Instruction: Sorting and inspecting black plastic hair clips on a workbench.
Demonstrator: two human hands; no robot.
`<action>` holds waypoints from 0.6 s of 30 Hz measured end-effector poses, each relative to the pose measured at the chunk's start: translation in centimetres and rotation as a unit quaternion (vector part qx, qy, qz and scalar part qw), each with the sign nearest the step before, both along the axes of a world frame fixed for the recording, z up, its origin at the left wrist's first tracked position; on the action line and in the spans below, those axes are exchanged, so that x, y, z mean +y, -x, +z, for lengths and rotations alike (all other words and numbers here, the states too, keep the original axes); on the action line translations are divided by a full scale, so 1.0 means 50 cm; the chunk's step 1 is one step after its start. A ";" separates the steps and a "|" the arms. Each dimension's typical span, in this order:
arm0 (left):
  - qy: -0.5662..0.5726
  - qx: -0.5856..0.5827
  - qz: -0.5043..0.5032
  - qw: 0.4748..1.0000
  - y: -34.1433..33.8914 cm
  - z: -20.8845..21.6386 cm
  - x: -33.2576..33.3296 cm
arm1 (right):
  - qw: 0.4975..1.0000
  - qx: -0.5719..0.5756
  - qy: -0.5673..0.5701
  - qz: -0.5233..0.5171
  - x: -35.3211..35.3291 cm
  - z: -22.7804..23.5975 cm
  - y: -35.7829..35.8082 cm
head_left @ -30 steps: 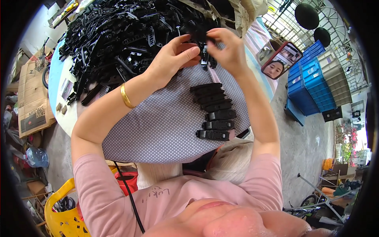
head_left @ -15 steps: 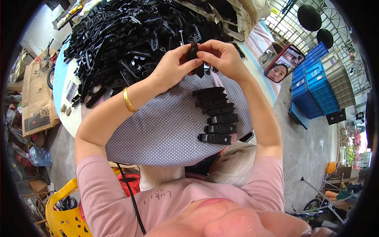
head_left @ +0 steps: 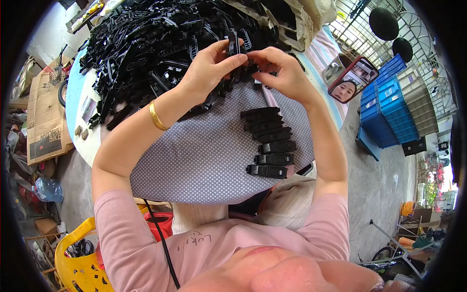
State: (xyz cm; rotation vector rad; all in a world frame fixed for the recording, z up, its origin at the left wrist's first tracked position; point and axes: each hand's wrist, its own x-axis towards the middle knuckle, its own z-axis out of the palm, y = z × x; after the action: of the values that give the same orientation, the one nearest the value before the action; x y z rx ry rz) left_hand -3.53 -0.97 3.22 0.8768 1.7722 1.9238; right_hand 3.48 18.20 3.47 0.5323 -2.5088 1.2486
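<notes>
Over the far part of the table, my left hand (head_left: 206, 73) grips a slim black plastic part (head_left: 234, 45) between thumb and fingers, its long side upright. Just right of it is my right hand (head_left: 283, 73), thumb and forefinger spread apart, the fingertips close to the part; whether they touch it is hard to see. Beyond both hands spreads a big heap of black plastic pieces (head_left: 146, 53). Nearer to me on the right, several assembled black parts (head_left: 275, 159) lie in a column on the dotted grey cloth (head_left: 194, 165).
A phone (head_left: 353, 79) in a red case stands at the table's right side by a metal cup (head_left: 335, 68). Behind the heap is an open brown sack (head_left: 304, 22). Blue crates (head_left: 389, 112) stand on the floor at right, a yellow chair (head_left: 73, 253) at lower left.
My right thumb and forefinger have come away from the black part and spread apart. My left hand has raised the part slightly away from me and to the left.
</notes>
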 end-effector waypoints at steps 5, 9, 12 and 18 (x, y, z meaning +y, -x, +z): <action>0.028 0.058 0.060 0.996 -0.002 0.009 0.001 | 0.995 0.033 -0.094 0.004 0.019 0.000 0.004; 0.053 0.006 0.065 0.996 0.019 0.008 -0.004 | 0.982 0.137 -0.130 0.024 0.003 -0.012 0.014; 0.036 -0.067 0.056 0.996 0.020 0.020 -0.006 | 0.993 0.067 -0.102 0.003 -0.007 -0.007 0.009; 0.000 -0.178 0.027 0.984 0.030 0.024 -0.013 | 0.995 -0.077 0.060 0.033 0.002 -0.014 0.004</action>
State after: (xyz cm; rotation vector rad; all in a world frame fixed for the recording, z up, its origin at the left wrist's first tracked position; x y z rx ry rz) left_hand -5.01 -1.61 4.42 0.4494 1.5943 1.9667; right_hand 3.29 18.28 2.79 0.5113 -2.5369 1.5066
